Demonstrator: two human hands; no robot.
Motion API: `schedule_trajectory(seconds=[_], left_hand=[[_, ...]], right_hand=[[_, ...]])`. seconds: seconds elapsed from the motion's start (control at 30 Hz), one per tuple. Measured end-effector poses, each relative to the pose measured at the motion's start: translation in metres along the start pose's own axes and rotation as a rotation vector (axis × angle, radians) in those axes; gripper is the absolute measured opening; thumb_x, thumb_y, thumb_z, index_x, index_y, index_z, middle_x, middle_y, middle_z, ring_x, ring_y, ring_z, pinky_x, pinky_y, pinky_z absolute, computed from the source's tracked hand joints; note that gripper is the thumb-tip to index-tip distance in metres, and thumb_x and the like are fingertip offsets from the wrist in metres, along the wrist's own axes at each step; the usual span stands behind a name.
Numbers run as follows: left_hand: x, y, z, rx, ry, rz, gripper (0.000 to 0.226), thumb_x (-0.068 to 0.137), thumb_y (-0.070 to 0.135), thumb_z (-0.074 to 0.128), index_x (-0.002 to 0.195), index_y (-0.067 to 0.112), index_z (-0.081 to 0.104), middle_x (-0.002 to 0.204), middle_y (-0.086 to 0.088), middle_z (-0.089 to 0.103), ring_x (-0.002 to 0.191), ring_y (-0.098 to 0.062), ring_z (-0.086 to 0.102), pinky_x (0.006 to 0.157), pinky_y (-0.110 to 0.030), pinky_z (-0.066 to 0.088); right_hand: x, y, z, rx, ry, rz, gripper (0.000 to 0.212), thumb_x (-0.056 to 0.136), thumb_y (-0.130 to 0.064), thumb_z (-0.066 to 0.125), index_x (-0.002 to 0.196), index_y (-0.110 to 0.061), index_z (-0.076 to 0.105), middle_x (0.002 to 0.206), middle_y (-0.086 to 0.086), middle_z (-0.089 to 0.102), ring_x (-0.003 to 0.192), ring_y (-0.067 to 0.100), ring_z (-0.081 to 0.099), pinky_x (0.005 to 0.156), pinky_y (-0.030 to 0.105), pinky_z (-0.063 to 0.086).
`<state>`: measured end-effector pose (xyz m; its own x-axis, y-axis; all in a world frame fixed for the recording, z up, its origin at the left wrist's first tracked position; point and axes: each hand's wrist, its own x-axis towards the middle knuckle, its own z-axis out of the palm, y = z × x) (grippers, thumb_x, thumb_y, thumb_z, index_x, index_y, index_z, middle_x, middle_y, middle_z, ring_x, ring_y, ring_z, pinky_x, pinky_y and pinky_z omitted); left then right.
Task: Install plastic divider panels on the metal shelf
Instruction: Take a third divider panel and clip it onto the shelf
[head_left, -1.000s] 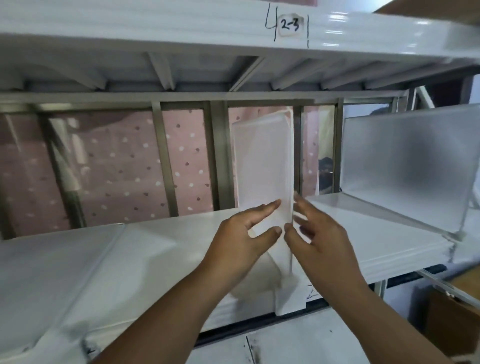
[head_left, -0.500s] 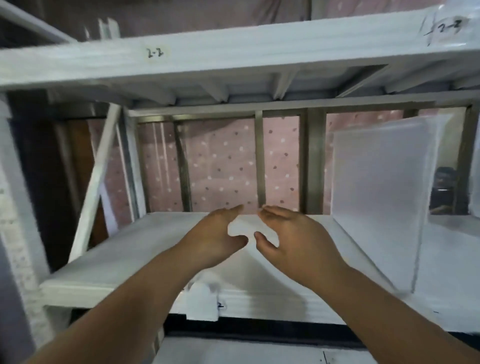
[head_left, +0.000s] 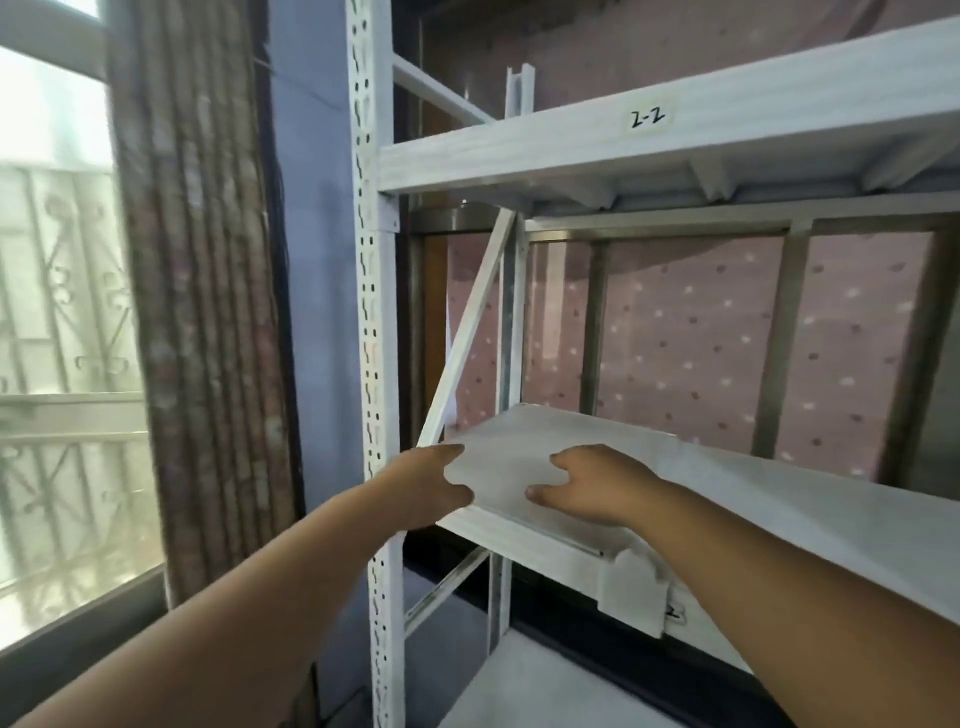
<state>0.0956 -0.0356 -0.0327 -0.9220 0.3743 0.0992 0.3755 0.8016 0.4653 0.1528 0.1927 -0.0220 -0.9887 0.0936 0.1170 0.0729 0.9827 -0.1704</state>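
A frosted plastic divider panel (head_left: 511, 454) lies flat on the left end of the white metal shelf (head_left: 831, 525). My left hand (head_left: 434, 483) is at the panel's near left corner, thumb and fingers closed around its edge. My right hand (head_left: 589, 486) rests on top of the panel a little to the right, fingers spread. A white plastic clip (head_left: 634, 592) sits on the shelf's front lip, just under my right forearm. No standing divider is in view.
The shelf's perforated white upright (head_left: 376, 364) stands directly left of my left hand, with a diagonal brace (head_left: 470, 332) behind it. The upper shelf (head_left: 647, 117) is labelled 2-2. A curtain (head_left: 202, 291) and a window (head_left: 57, 312) are at the left.
My view has swung left, and the upright divider has gone out of view to the right. Both hands have moved to the shelf's left end and onto the flat panel.
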Motion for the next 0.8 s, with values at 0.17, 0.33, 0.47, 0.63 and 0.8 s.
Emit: schedule_trajectory(seconds=[0.17,0.33,0.47,0.63,0.8], left_hand=[[-0.016,-0.043,-0.002,-0.043,0.004,-0.134,0.077,0.096,0.041,0.067,0.164,0.029,0.031,0.163,-0.005,0.044,0.122,-0.024,0.063,0.083,-0.024,0.051],[-0.027,-0.058,0.009,-0.088,-0.036,-0.188,0.072,0.098,0.044,0.064,0.163,0.031,0.034,0.159,-0.004,0.049,0.116,-0.018,0.06,0.084,-0.022,0.044],[-0.027,-0.053,0.009,-0.138,-0.069,-0.202,0.069,0.096,0.049,0.062,0.159,0.047,0.035,0.148,-0.007,0.06,0.104,-0.019,0.07,0.069,-0.021,0.055],[-0.026,-0.039,-0.003,-0.514,-0.171,-0.335,0.06,0.102,0.045,0.056,0.157,0.025,0.041,0.141,-0.006,0.062,0.106,-0.028,0.078,0.075,-0.053,0.067],[-0.022,-0.019,-0.015,-0.977,-0.069,-0.347,0.051,0.1,0.034,0.068,0.14,0.004,0.056,0.118,-0.018,0.067,0.089,-0.035,0.08,0.076,-0.061,0.065]], right_hand=[[0.023,-0.023,0.017,0.051,-0.167,-0.052,0.109,0.076,-0.085,0.061,0.158,-0.016,0.043,0.163,0.003,0.046,0.143,0.026,0.049,0.112,0.038,0.042],[0.032,-0.028,0.032,-0.112,-0.113,-0.093,0.063,0.081,-0.072,0.068,0.111,-0.016,0.068,0.103,0.001,0.067,0.096,0.022,0.063,0.07,0.031,0.047],[0.028,-0.031,0.035,-0.14,-0.079,-0.132,0.045,0.084,-0.066,0.064,0.096,-0.022,0.062,0.093,-0.002,0.062,0.087,0.021,0.059,0.061,0.028,0.041],[0.024,-0.039,0.031,-0.018,0.02,-0.181,0.086,0.085,-0.062,0.061,0.162,-0.036,0.035,0.154,0.001,0.057,0.128,0.025,0.061,0.097,0.033,0.05],[0.017,-0.035,0.016,0.183,0.146,-0.165,0.073,0.081,-0.059,0.066,0.15,-0.039,0.053,0.145,-0.005,0.065,0.119,0.021,0.065,0.091,0.031,0.053]])
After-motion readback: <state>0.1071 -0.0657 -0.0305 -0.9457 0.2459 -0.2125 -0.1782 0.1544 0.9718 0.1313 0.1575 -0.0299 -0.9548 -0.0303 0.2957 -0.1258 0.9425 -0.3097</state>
